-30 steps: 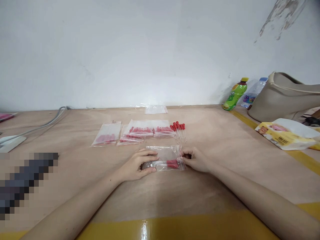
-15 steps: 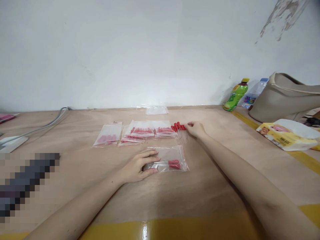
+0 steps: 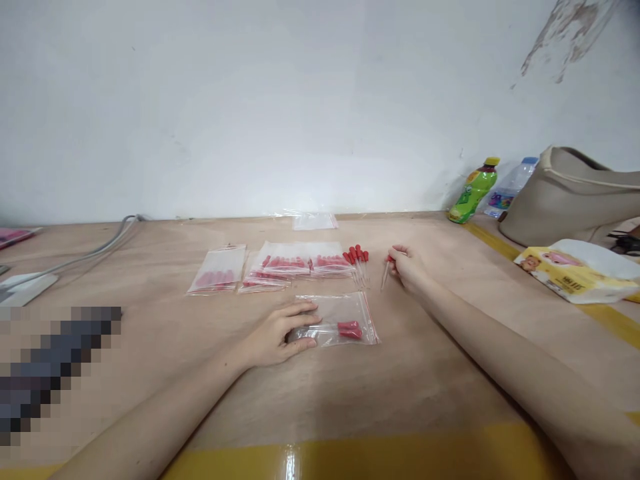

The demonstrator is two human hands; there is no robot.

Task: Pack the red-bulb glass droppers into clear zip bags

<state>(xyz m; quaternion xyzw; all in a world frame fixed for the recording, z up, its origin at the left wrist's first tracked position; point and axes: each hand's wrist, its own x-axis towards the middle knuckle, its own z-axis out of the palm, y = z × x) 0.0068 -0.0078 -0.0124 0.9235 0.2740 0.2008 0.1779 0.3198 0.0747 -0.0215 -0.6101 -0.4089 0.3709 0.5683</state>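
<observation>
My right hand [image 3: 407,267] pinches a glass dropper [image 3: 387,272] by its red rubber bulb, with the clear tube pointing down. To its left, several more red-bulbed droppers [image 3: 357,255] lie loose beside the filled bags. My left hand [image 3: 284,333] rests with spread fingers on the left end of a clear zip bag [image 3: 333,307] flat on the table. Inside that bag are droppers with red bulbs [image 3: 349,329] toward the right end. Their tubes run left, partly under my fingers.
Filled zip bags [image 3: 285,257] lie in a group at the middle, with another bag [image 3: 217,268] left of them. Flat bags [image 3: 315,221] are by the wall. At right stand a green bottle [image 3: 473,193], a clear bottle [image 3: 510,190], a beige handbag [image 3: 560,200] and a tissue pack [image 3: 565,270].
My right hand has drawn one dropper out of the loose group and moved it to the right. My left hand and the bag beneath it have stayed in place.
</observation>
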